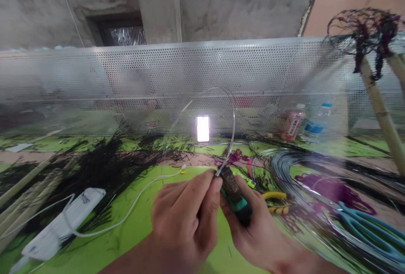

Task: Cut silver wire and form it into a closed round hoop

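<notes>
My left hand (185, 219) is closed in a pinch on a thin silvery wire (232, 126) that arcs up and over toward the perforated screen. My right hand (253, 227) is wrapped round the teal handles of pliers (234, 196), whose dark jaws meet the wire right at my left fingertips. Both hands hover close together above the green table top (133, 232).
A white power strip (61, 223) with its cable lies at the left among black fibres (104, 164). A wire coil (284, 168), yellow-handled pliers (274, 196) and teal scissors (367, 227) lie right. Bottles (294, 122) and a lit phone (203, 128) stand by the perforated metal screen (202, 76). Bamboo poles (378, 105) rise at the far right.
</notes>
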The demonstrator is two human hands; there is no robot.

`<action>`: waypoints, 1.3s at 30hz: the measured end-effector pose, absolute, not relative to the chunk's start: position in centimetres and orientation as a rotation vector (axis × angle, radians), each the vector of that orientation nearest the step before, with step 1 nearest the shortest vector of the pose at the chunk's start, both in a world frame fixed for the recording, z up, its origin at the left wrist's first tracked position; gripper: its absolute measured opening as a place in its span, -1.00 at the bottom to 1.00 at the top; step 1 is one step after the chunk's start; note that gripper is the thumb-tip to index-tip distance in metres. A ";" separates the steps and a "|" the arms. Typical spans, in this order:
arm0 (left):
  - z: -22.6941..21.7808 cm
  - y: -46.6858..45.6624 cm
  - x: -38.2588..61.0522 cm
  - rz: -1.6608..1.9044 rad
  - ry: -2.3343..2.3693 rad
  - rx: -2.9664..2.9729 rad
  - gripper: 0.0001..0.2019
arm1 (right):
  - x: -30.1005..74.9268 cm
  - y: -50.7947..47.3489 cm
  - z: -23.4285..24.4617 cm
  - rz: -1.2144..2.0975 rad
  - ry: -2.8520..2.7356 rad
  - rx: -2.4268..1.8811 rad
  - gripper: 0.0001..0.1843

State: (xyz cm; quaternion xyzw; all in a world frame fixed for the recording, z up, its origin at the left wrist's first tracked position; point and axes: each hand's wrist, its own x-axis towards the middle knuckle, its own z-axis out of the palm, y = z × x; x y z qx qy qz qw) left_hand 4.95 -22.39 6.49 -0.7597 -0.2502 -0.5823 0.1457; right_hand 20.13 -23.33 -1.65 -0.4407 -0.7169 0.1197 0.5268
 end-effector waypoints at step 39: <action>7.4 -23.2 3.7 -1.911 -0.835 -2.930 -0.77 | 21.4 -23.4 2.9 0.284 -1.826 -0.919 -0.96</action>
